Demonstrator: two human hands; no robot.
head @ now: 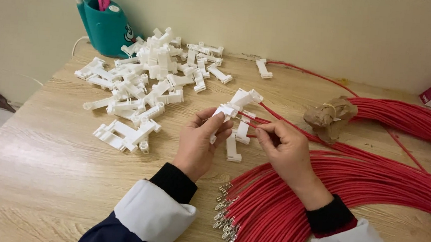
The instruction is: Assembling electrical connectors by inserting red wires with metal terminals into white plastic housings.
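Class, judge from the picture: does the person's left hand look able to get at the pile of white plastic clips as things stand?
Probably yes. The pile of white plastic clips lies on open table just beyond the left hand, nothing between them. But that hand already pinches a white clip.

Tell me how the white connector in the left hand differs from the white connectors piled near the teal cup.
The held connector is lifted off the table in the left hand, with a red wire reaching it; the piled connectors lie loose on the table, with no wires. The right hand pinches that wire. Both are white plastic.
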